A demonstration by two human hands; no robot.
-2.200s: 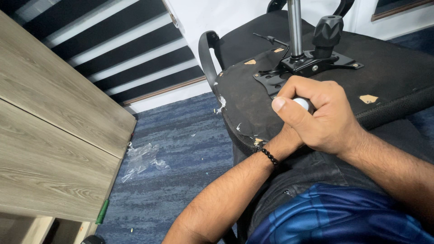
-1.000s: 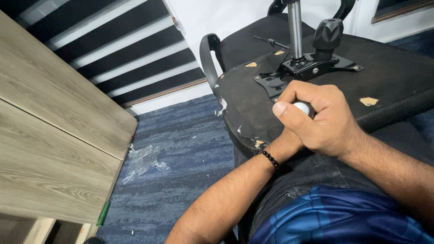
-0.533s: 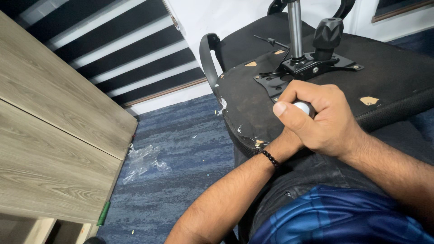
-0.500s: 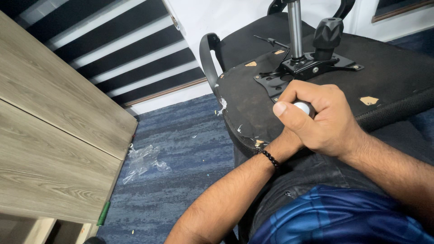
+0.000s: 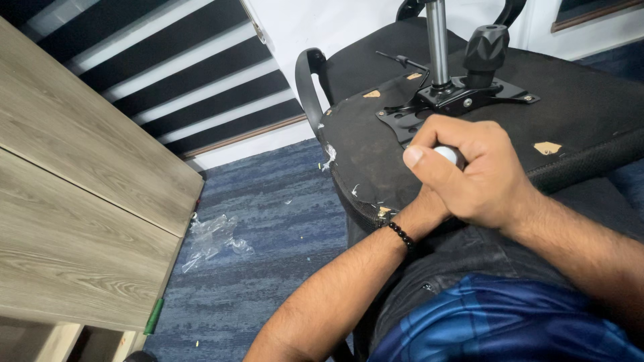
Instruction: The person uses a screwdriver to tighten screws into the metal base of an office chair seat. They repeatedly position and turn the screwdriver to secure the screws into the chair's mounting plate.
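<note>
Hidden: the left hand [image 5: 426,211] lies almost wholly under the right hand [image 5: 473,171]; only its wrist with a black bead bracelet [image 5: 400,234] shows, so whether its fingers are apart or closed cannot be told.
Small object: a little white rounded thing [image 5: 448,155] peeks out between the right thumb and curled fingers; most of it is covered, and its kind cannot be made out.
Right fingers: curled tight together and clamped on that white thing, thumb pressed across the front.
Where it is: over the upturned chair seat [image 5: 590,100], near its front edge, just below the black metal mounting plate [image 5: 456,100].
Chair parts: a chrome post [image 5: 437,40] rises from the plate and is cut off at the top; a black knob [image 5: 486,47] stands beside it; an armrest loop [image 5: 308,84] sticks out at the seat's left.
Seat underside: black fabric, scuffed, with small tan torn patches [image 5: 547,147] and white chips along the rim.
Surface: a pale wood-grain surface [image 5: 74,201] fills the left side, cut off by the frame.
Floor: blue streaked carpet [image 5: 268,214] with a crumpled clear plastic scrap [image 5: 211,234].
Room: black-and-white striped blinds [image 5: 181,74] and a white wall [image 5: 329,23] behind.
</note>
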